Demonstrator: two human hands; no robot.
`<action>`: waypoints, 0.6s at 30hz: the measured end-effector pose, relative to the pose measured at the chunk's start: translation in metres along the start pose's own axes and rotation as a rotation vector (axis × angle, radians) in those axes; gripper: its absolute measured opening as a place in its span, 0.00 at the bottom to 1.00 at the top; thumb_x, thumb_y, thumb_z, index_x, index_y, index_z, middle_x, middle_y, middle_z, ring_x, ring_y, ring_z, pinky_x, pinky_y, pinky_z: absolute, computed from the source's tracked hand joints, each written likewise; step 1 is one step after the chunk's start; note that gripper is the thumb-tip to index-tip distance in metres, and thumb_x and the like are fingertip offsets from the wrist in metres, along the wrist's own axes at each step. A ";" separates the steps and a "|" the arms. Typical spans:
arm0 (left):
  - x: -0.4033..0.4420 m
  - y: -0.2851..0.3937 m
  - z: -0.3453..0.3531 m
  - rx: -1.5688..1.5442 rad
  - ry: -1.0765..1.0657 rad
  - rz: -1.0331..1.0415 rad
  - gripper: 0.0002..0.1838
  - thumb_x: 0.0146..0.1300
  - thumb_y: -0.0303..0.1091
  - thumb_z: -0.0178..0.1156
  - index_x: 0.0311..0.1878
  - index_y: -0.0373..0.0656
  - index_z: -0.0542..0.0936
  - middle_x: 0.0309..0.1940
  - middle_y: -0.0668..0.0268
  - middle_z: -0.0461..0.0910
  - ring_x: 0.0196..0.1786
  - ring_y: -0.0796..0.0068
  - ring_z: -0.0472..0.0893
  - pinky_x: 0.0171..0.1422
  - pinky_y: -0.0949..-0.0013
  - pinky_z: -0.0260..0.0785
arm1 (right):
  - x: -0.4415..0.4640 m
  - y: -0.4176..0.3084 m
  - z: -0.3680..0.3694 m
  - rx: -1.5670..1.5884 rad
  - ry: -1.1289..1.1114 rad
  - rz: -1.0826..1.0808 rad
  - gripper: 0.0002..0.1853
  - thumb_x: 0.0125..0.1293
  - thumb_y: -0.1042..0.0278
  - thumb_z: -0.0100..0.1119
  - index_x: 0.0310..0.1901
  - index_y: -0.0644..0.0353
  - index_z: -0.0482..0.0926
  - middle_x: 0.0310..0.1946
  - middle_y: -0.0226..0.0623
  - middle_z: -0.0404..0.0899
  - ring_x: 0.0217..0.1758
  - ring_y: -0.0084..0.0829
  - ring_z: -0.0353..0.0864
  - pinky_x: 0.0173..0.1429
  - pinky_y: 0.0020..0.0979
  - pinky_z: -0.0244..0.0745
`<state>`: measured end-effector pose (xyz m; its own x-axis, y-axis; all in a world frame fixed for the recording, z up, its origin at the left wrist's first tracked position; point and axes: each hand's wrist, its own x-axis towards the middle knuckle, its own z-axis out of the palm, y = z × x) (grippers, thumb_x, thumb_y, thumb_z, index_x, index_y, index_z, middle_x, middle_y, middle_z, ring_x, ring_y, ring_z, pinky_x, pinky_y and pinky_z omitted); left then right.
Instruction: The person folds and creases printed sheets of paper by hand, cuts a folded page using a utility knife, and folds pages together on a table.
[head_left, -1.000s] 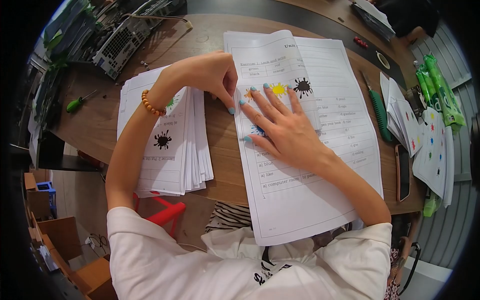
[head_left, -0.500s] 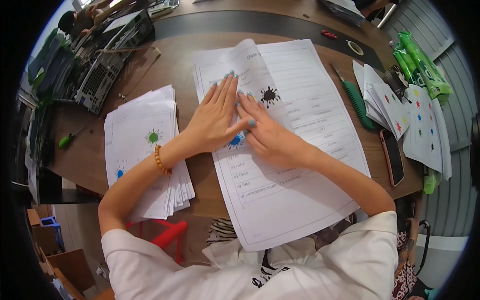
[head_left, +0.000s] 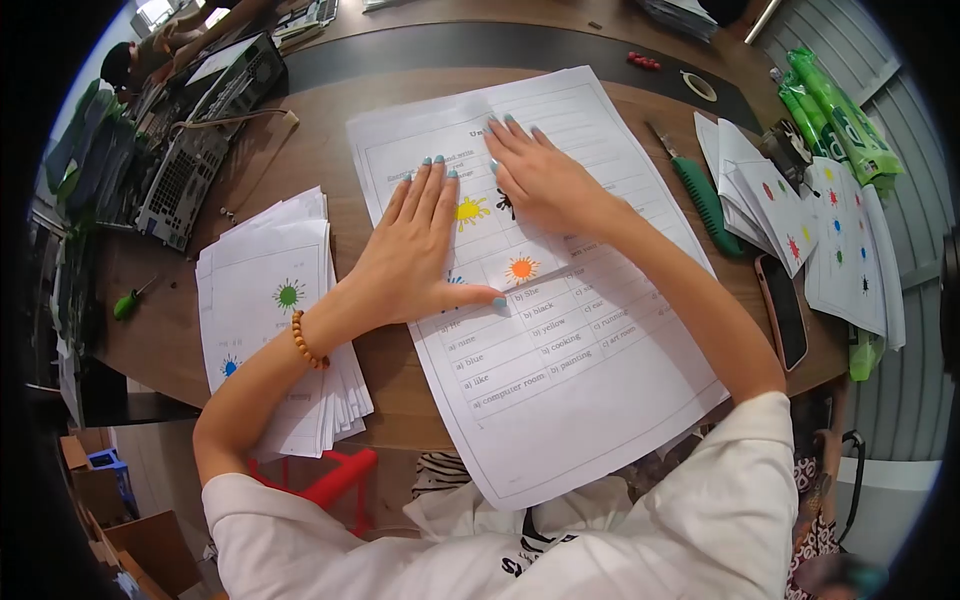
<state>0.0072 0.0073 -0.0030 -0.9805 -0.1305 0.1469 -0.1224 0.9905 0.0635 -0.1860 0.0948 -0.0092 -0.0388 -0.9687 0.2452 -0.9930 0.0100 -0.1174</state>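
Observation:
A large printed worksheet (head_left: pixel 560 410) lies at a slant on the table in front of me. On its upper half rests a sheet section with colored paint splats, among them a yellow splat (head_left: pixel 471 210) and an orange splat (head_left: pixel 521 268); whether it is a separate sheet or a folded part, I cannot tell. My left hand (head_left: pixel 415 250) presses flat on this paper, fingers together and thumb stretched out to the right. Higher up and to the right, my right hand (head_left: pixel 550 180) lies flat with fingers extended, partly covering a black splat.
A stack of printed sheets (head_left: pixel 270 330) sits at left, near a green screwdriver (head_left: pixel 128 303) and a metal computer case (head_left: pixel 200 150). To the right are a green-handled tool (head_left: pixel 707 200), a phone (head_left: pixel 782 310), more splat sheets (head_left: pixel 850 250), green packs (head_left: pixel 845 120) and a tape roll (head_left: pixel 698 87).
My right hand has slid up and right, away from my left hand, which has shifted slightly left and down. The raised paper flap now lies flatter, showing yellow and orange splats.

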 end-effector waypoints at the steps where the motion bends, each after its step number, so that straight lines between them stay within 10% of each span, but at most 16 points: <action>1: 0.000 0.001 0.000 0.006 -0.005 -0.008 0.61 0.46 0.74 0.52 0.64 0.22 0.50 0.66 0.36 0.47 0.71 0.46 0.44 0.74 0.56 0.35 | 0.017 0.006 0.002 0.000 0.004 0.006 0.26 0.65 0.65 0.36 0.60 0.77 0.59 0.64 0.55 0.57 0.69 0.46 0.54 0.71 0.41 0.49; 18: -0.002 0.005 -0.002 -0.027 -0.013 -0.015 0.64 0.42 0.76 0.53 0.64 0.23 0.50 0.67 0.40 0.46 0.72 0.51 0.45 0.74 0.55 0.35 | -0.090 -0.053 -0.027 -0.283 0.105 0.119 0.33 0.65 0.52 0.46 0.63 0.72 0.57 0.67 0.50 0.52 0.73 0.41 0.43 0.71 0.48 0.40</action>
<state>0.0089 0.0126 -0.0007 -0.9806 -0.1442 0.1328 -0.1326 0.9869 0.0922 -0.1326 0.1883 0.0008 -0.1531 -0.9260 0.3450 -0.9718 0.2045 0.1176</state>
